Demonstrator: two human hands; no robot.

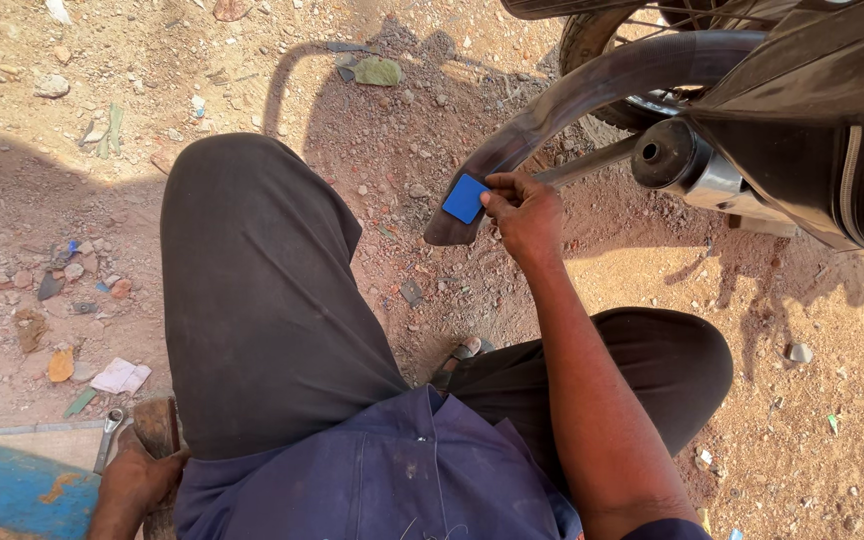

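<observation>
Right hand (524, 215) presses blue patch (465, 198) onto inner tube (592, 90).

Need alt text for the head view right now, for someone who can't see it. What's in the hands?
The right hand presses a blue square patch against a black inner tube that loops out from a motorbike wheel beside the exhaust pipe. The left hand rests low by a wrench and a blue board on reddish dirt.

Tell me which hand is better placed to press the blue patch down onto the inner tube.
Right. The right hand already touches the blue patch on the inner tube; the left hand is back beside a wrench.
</observation>
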